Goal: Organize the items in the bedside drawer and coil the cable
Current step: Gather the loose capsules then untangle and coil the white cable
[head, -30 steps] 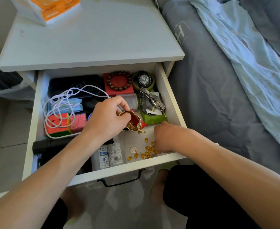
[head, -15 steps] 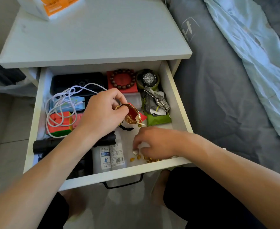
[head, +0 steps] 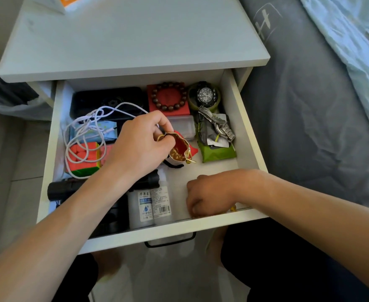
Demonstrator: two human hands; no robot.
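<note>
The white bedside drawer (head: 247, 118) stands pulled out. My left hand (head: 140, 144) pinches the rim of a small red and gold pouch (head: 179, 149), held open with yellow beads inside. My right hand (head: 209, 194) lies curled on the drawer floor at the front right, fingers down over loose yellow beads (head: 233, 208); most of them are hidden under it. A tangled white cable (head: 85, 129) sprawls over the left side, across a colourful puzzle cube (head: 84, 158) and a blue packet (head: 92, 131).
At the back lie a black case (head: 105, 99), a bead bracelet on a red box (head: 168, 99), a black watch (head: 205, 95), a metal watch (head: 220, 125) on a green packet (head: 218, 152). Two white bottles (head: 150, 203) and a black torch (head: 65, 188) sit in front. The bed (head: 310, 105) is right.
My right hand has slid toward the drawer's front edge and closed over the loose beads, which it now covers. The left hand still holds the pouch in the same spot.
</note>
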